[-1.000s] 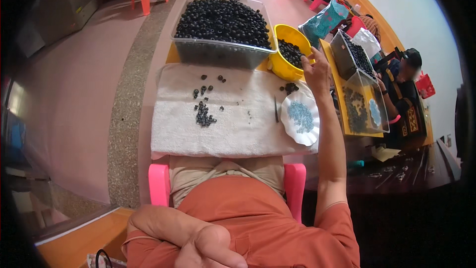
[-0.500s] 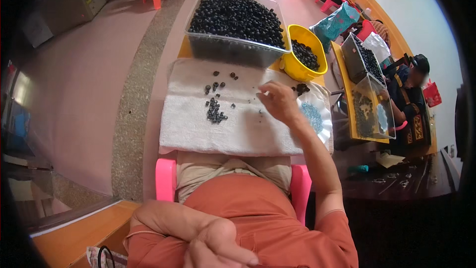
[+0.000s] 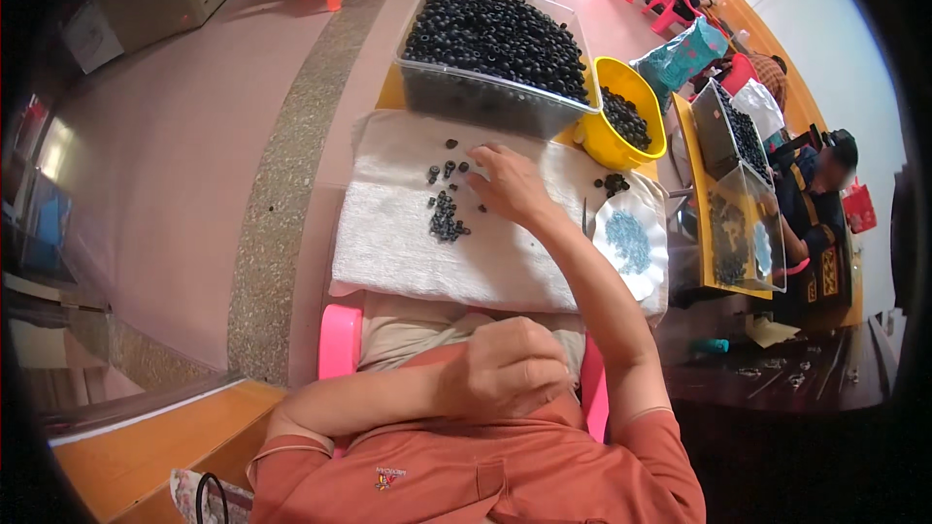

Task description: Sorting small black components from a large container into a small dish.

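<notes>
On a white towel [image 3: 388, 257] in front of me lies a loose cluster of small black ring-like parts [image 3: 447, 218], with a few more strung out above it. My right hand [image 3: 510, 182] reaches over the towel from the right, its bent fingers apart at the cluster's upper right; the parts under them are hidden. My left hand [image 3: 519, 367] is closed in a fist before my belly, and whatever it may hold is hidden. To the right, a white wavy-edged dish [image 3: 652, 233] holds tiny light blue pieces [image 3: 627, 241]. Dark parts [image 3: 612, 184] lie just above it.
A clear bin [image 3: 495, 97] full of black parts stands beyond the towel. Beside it, a yellow basin [image 3: 604, 141] holds more. At right, a person [image 3: 825, 175] sits by another table [image 3: 691, 165] with clear bins. Pink chair arms [image 3: 340, 342] flank me.
My right hand has moved left across the towel toward the black parts. My left hand has risen from low on my body to the front of my belly. The view has shifted slightly.
</notes>
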### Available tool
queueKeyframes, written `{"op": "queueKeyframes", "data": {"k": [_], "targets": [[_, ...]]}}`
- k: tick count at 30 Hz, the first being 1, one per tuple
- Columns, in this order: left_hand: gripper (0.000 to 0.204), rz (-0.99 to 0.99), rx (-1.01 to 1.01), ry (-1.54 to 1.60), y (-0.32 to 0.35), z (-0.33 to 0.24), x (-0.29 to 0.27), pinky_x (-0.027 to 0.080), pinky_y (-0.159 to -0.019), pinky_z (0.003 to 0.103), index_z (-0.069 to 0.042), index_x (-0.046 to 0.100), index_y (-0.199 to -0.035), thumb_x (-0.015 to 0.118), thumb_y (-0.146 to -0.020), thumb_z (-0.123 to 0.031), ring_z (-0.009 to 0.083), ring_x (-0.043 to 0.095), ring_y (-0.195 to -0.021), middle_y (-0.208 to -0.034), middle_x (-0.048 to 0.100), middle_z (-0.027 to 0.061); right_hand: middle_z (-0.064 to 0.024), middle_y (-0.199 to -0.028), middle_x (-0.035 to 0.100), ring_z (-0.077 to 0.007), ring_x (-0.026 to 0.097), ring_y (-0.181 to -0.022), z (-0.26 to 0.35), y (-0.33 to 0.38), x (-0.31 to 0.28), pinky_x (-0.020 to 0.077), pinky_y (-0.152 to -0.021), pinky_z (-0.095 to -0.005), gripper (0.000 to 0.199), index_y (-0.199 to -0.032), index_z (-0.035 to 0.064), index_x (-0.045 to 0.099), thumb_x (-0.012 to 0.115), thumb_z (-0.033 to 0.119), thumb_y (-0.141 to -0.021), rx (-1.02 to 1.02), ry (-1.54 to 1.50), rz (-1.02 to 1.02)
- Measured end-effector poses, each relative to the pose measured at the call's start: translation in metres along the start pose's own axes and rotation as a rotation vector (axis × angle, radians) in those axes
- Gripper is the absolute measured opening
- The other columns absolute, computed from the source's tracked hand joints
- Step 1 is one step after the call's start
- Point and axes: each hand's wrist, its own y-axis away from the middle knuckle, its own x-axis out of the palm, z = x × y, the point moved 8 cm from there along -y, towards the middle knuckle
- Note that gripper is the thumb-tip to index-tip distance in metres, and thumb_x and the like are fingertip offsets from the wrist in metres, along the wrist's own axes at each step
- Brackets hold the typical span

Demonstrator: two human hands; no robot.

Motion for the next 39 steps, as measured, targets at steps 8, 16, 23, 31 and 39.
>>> {"op": "queueKeyframes", "data": {"k": [8,16,23,31,39], "targets": [[0.014,-0.061,-0.422,0.002,0.017,0.060,-0.016,0.050,-0.060,0.028,-0.003,0.062,-0.086,0.073,-0.079,0.002,0.0140,0.061,-0.068,-0.083,0.062,0.0083,-0.0166,-0.095,0.065,-0.0368,0.063,-0.090,-0.017,0.001,0.021,0.0494,-0.079,-0.0449,0.021,-0.098,0.0040,0.068,0.063,0.021,-0.085,0.050,0.043,0.118],[0.013,-0.615,-1.070,0.420,0.074,0.151,-0.049,0.051,-0.068,0.025,-0.003,0.059,-0.101,0.063,-0.094,-0.013,0.0102,0.059,-0.076,-0.087,0.061,0.0030,-0.0092,-0.082,0.061,-0.0140,0.059,-0.061,0.003,0.066,-0.030,0.0464,-0.056,-0.0276,0.013,-0.094,0.0017,0.067,0.072,0.011,-0.086,0.092,-0.502,-0.074],[0.014,-0.448,-1.267,0.675,0.089,0.162,-0.030,0.053,-0.074,0.028,-0.006,0.059,-0.103,0.064,-0.094,-0.016,0.0106,0.062,-0.082,-0.092,0.065,0.0032,-0.0086,-0.093,0.064,-0.0132,0.062,-0.075,0.030,0.108,-0.051,0.0495,-0.063,-0.0250,0.019,-0.098,0.0000,0.064,0.074,0.001,-0.081,-0.021,-0.626,-0.092],[0.016,-0.330,-1.346,0.712,0.090,0.157,-0.017,0.053,-0.076,0.028,-0.007,0.061,-0.102,0.069,-0.089,-0.011,0.0103,0.062,-0.084,-0.093,0.065,0.0022,-0.0083,-0.095,0.062,-0.0120,0.060,-0.074,0.022,0.122,-0.046,0.0492,-0.062,-0.0238,0.025,-0.100,0.0005,0.064,0.072,-0.006,-0.078,-0.054,-0.707,-0.064],[0.011,-0.402,-1.365,0.699,0.099,0.164,-0.019,0.054,-0.075,0.026,-0.007,0.064,-0.096,0.068,-0.086,-0.004,0.0108,0.062,-0.083,-0.092,0.065,0.0018,-0.0102,-0.097,0.064,-0.0137,0.064,-0.071,0.018,0.129,-0.040,0.0511,-0.060,-0.0246,0.028,-0.103,0.0016,0.064,0.070,-0.007,-0.077,-0.038,-0.698,-0.125]]}}
